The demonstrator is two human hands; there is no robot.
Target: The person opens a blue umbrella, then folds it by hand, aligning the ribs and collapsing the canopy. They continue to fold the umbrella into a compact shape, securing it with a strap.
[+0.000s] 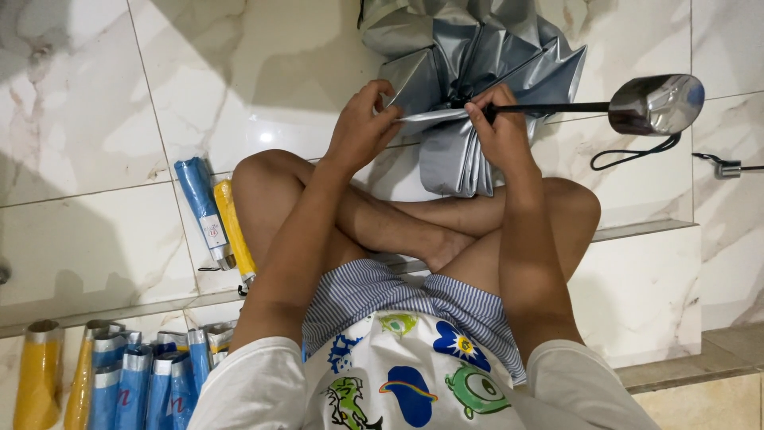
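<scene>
My left hand [360, 131] pinched a fold of the umbrella [469, 87]; my right hand [497, 127] fingers clamped its shaft [557, 106].

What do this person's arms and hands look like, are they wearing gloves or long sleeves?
No gloves: the left hand and right hand are bare, with no rings, watch or bracelets visible. Both forearms are uncovered. Short white sleeves end above the elbows, part of a white T-shirt printed with colourful cartoon figures.

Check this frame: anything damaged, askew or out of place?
Nothing looks damaged. The silver umbrella lies half-collapsed on the floor, its folds uneven, while the left hand and right hand pinch its panels. Two rolled umbrellas lie loose, apart from the pile.
</scene>
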